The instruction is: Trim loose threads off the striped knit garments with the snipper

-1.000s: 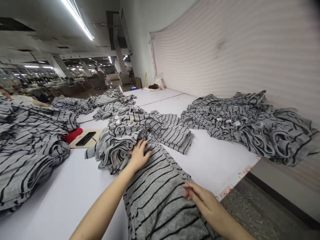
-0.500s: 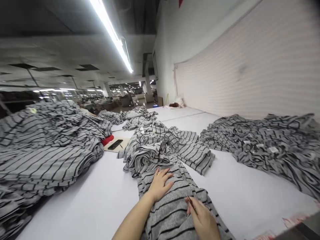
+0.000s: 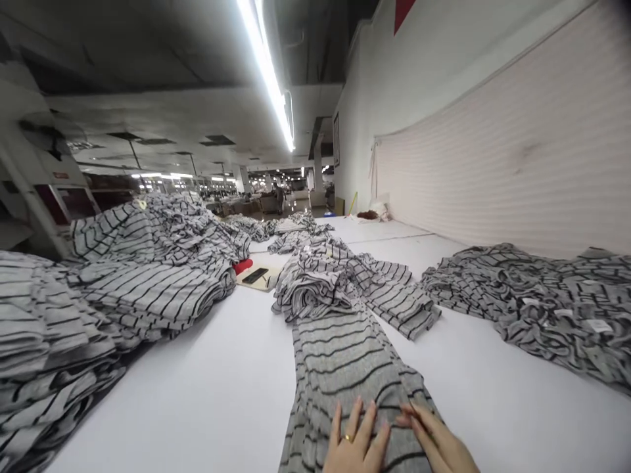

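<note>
A grey garment with black stripes (image 3: 340, 355) lies stretched out on the white table in front of me, its far end bunched into a rolled heap. My left hand (image 3: 355, 441) rests flat on the near part of the cloth, fingers spread, a ring on one of them. Just right of it, my right hand (image 3: 436, 439) touches the same garment with its fingers drawn together. Whatever sits inside those right fingers is hidden from view. A striped sleeve or panel (image 3: 401, 299) spreads out to the right of the bunched end.
Tall piles of striped garments (image 3: 162, 282) line the left side. Another heap (image 3: 537, 305) lies at the right by a pale sheet hung on the wall (image 3: 493, 164). A dark phone (image 3: 255, 275) lies on a cream board (image 3: 270, 281) near something red (image 3: 242, 266).
Both hands have come nearer to me along the garment. The slim dark reddish tool seen in the right hand earlier no longer shows. The camera view has turned left.
</note>
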### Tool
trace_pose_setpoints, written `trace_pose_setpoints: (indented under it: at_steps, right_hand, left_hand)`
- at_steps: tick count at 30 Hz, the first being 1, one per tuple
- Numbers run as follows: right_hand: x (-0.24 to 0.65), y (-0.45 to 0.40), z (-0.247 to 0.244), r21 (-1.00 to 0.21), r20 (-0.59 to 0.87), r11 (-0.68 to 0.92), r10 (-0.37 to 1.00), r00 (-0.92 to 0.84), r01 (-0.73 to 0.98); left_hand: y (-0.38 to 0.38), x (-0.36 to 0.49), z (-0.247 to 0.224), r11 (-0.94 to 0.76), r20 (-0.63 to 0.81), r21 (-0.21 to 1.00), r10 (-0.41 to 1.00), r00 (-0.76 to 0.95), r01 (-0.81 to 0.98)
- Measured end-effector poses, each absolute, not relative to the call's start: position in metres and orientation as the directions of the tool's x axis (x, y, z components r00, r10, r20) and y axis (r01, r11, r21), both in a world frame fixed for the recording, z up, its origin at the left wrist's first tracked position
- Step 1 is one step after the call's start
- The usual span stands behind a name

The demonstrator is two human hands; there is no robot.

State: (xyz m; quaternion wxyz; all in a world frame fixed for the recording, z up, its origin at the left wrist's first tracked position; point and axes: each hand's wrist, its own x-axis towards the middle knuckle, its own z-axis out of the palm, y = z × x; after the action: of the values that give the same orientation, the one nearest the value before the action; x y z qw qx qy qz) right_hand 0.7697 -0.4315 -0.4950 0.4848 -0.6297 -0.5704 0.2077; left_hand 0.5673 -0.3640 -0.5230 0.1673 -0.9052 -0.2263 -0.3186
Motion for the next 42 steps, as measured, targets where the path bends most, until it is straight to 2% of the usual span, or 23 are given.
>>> trace_pose_setpoints:
  at_steps: [1,3,5,8,10,13,15,17,18,20,23,25,27,31,33,36,39,42]
  right_hand:
    - [0.771,-0.439,-0.485,-0.831,0.286,0.118,0.928,0.237,0.544]
    - [0.769,-0.45,-0.46,-0.746,0.337,0.143,0.924,0.183,0.65]
    - [0.759,-0.457,-0.435,-0.684,0.399,0.191,0.906,0.142,0.704]
    - [0.733,-0.461,-0.413,-0.765,0.303,0.236,0.953,0.012,0.6]
    - [0.711,-0.462,-0.409,-0.81,0.243,0.256,0.965,-0.094,0.528]
    - [0.683,-0.459,-0.415,-0.781,0.214,0.295,0.954,-0.209,0.55]
    - [0.67,-0.458,-0.425,-0.694,0.179,0.296,0.954,-0.241,0.656]
    - [0.665,-0.458,-0.433,-0.591,0.161,0.288,0.957,-0.24,0.753]
    - [0.664,-0.459,-0.436,-0.568,0.169,0.289,0.957,-0.234,0.771]
    - [0.667,-0.46,-0.436,-0.616,0.191,0.296,0.955,-0.225,0.73]
    - [0.675,-0.461,-0.429,-0.76,0.204,0.287,0.957,-0.206,0.583]
    - [0.68,-0.462,-0.423,-0.8,0.213,0.281,0.959,-0.188,0.529]
    - [0.686,-0.463,-0.421,-0.79,0.248,0.294,0.956,-0.158,0.538]
    - [0.698,-0.467,-0.419,-0.669,0.325,0.288,0.942,-0.078,0.685]
    - [0.703,-0.469,-0.414,-0.648,0.266,0.223,0.962,-0.058,0.729]
    - [0.709,-0.474,-0.402,-0.69,0.141,0.163,0.986,-0.09,0.705]
    - [0.711,-0.479,-0.396,-0.663,0.128,0.177,0.984,-0.124,0.728]
    - [0.711,-0.48,-0.399,-0.62,0.144,0.151,0.987,-0.077,0.77]
  left_hand:
    - [-0.381,0.571,-0.526,-0.84,0.683,-0.207,0.243,0.689,0.502]
    - [-0.407,0.583,-0.523,-0.855,0.722,-0.191,0.211,0.659,0.483]
    - [-0.425,0.592,-0.516,-0.897,0.739,-0.045,0.266,0.619,0.439]
    - [-0.442,0.581,-0.51,-0.922,0.711,0.267,0.384,0.589,0.279]
    - [-0.447,0.555,-0.506,-0.885,0.682,0.401,0.461,0.568,0.237]
    - [-0.444,0.505,-0.493,-0.79,0.649,0.501,0.613,0.451,0.353]
    - [-0.438,0.479,-0.481,-0.604,0.555,0.617,0.788,0.266,0.504]
    - [-0.435,0.466,-0.471,-0.459,0.447,0.675,0.877,0.174,0.578]
    - [-0.434,0.465,-0.468,-0.432,0.412,0.683,0.894,0.178,0.589]
    - [-0.435,0.47,-0.466,-0.468,0.409,0.666,0.88,0.24,0.581]
    - [-0.435,0.485,-0.468,-0.549,0.503,0.598,0.824,0.26,0.584]
    - [-0.432,0.495,-0.468,-0.626,0.589,0.549,0.76,0.275,0.553]
    - [-0.427,0.505,-0.466,-0.704,0.664,0.513,0.688,0.293,0.491]
    - [-0.42,0.52,-0.462,-0.809,0.772,0.436,0.561,0.298,0.393]
    - [-0.419,0.524,-0.46,-0.839,0.793,0.396,0.518,0.321,0.374]
    - [-0.42,0.528,-0.459,-0.853,0.804,0.375,0.494,0.332,0.363]
    - [-0.421,0.528,-0.458,-0.864,0.813,0.368,0.479,0.332,0.344]
    - [-0.42,0.528,-0.458,-0.867,0.823,0.361,0.469,0.32,0.343]
